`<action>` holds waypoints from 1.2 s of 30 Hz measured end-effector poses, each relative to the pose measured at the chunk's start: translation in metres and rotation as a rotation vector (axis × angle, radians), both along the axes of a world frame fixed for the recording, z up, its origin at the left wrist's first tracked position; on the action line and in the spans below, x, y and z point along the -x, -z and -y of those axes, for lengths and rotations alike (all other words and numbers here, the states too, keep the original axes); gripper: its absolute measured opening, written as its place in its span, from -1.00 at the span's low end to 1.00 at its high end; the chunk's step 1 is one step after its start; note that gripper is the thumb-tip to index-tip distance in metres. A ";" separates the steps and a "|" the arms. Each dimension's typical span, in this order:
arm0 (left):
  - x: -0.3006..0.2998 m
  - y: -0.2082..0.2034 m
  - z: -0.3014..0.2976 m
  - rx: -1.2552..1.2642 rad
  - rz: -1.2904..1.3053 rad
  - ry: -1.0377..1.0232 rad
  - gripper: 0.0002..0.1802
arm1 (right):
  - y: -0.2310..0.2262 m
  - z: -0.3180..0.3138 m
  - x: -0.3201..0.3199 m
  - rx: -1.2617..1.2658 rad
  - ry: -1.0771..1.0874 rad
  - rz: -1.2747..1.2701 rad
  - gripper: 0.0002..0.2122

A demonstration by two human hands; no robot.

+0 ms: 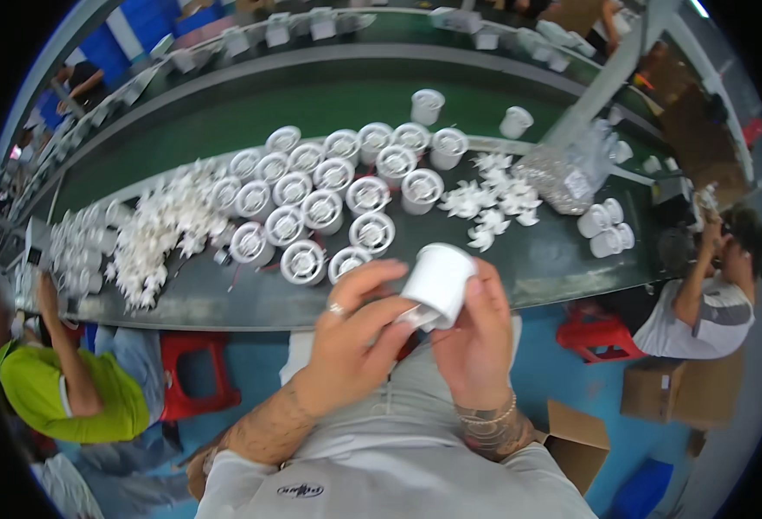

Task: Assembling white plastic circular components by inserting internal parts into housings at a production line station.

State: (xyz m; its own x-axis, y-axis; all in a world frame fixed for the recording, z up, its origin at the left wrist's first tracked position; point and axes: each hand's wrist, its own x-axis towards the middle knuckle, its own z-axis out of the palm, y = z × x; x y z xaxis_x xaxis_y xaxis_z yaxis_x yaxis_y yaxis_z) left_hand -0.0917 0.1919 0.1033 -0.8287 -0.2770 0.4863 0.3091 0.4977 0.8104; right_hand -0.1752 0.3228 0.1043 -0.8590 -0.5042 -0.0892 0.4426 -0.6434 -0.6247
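Note:
My right hand (476,337) is wrapped round the side of a white cylindrical housing (440,281), held tilted above the table's near edge. Its open end faces down toward me. At that opening, my left hand (351,333) pinches a small pale part (417,317); its exact kind is hard to make out. Beyond my hands stand many white round housings (322,210) with ringed fan-like tops, some with thin red wires. Loose white fan impellers (493,197) lie in a pile to the right, and a larger heap of impellers (169,225) spreads at the left.
A green conveyor belt (251,108) runs behind the dark table (545,259). At the right are a see-through bag (571,177) of small parts and several stacked white cups (606,227). Co-workers sit on both sides by red stools (198,372). An open carton (576,445) stands on the floor.

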 end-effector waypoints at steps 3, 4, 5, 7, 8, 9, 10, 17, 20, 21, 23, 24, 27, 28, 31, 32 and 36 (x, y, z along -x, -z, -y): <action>0.002 -0.004 0.000 -0.005 -0.035 0.009 -0.76 | 0.000 -0.002 -0.003 -0.077 -0.015 -0.132 -0.69; 0.001 -0.002 0.000 -0.082 -0.050 0.058 -0.76 | 0.006 -0.002 -0.004 -0.112 -0.024 -0.157 -0.68; 0.000 -0.002 -0.001 -0.081 -0.038 0.049 -0.76 | 0.007 -0.003 -0.004 -0.124 -0.023 -0.114 -0.68; -0.002 0.001 -0.003 -0.040 -0.012 0.004 -0.77 | 0.006 -0.002 -0.006 -0.137 -0.027 -0.063 -0.68; -0.004 0.000 -0.003 -0.040 -0.004 -0.002 -0.77 | 0.004 -0.001 -0.007 -0.146 -0.036 -0.028 -0.67; -0.005 -0.001 -0.003 -0.039 0.000 -0.036 -0.78 | 0.003 -0.001 -0.008 -0.155 -0.044 0.005 -0.67; -0.007 -0.003 -0.004 -0.037 0.003 -0.070 -0.80 | 0.004 -0.002 -0.007 -0.156 -0.049 0.013 -0.67; -0.013 -0.010 -0.004 -0.123 0.049 -0.100 -0.86 | 0.007 -0.005 -0.008 -0.147 -0.082 -0.051 -0.67; -0.015 -0.010 -0.004 -0.214 0.088 -0.100 -0.88 | 0.007 -0.008 -0.008 -0.173 -0.071 -0.060 -0.66; -0.016 -0.009 -0.004 -0.229 0.086 -0.078 -0.89 | 0.008 -0.009 -0.007 -0.170 -0.077 -0.073 -0.66; -0.017 -0.009 -0.003 -0.246 0.087 -0.059 -0.89 | 0.005 -0.009 -0.007 -0.163 -0.089 -0.070 -0.65; -0.017 -0.009 -0.003 -0.229 0.082 -0.052 -0.90 | 0.004 -0.010 -0.007 -0.156 -0.096 -0.069 -0.65; -0.017 -0.011 -0.002 -0.228 0.089 -0.046 -0.90 | 0.003 -0.011 -0.003 -0.170 -0.098 -0.082 -0.65; -0.017 -0.010 -0.002 -0.242 0.099 -0.043 -0.90 | 0.004 -0.011 -0.003 -0.171 -0.100 -0.080 -0.65; -0.016 -0.009 -0.001 -0.225 0.089 -0.034 -0.91 | 0.006 -0.012 -0.002 -0.170 -0.108 -0.128 -0.65; -0.015 -0.009 -0.001 -0.226 0.092 -0.034 -0.91 | 0.006 -0.011 -0.002 -0.166 -0.097 -0.118 -0.65; -0.012 -0.007 -0.001 -0.269 0.103 -0.026 -0.91 | 0.006 -0.008 -0.003 -0.163 -0.087 -0.104 -0.65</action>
State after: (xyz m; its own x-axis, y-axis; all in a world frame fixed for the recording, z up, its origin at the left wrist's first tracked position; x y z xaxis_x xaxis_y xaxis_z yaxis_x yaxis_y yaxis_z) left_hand -0.0795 0.1928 0.1106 -0.8609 -0.4062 0.3064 0.2088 0.2671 0.9408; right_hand -0.1719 0.3312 0.0983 -0.8218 -0.5627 -0.0894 0.4198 -0.4920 -0.7627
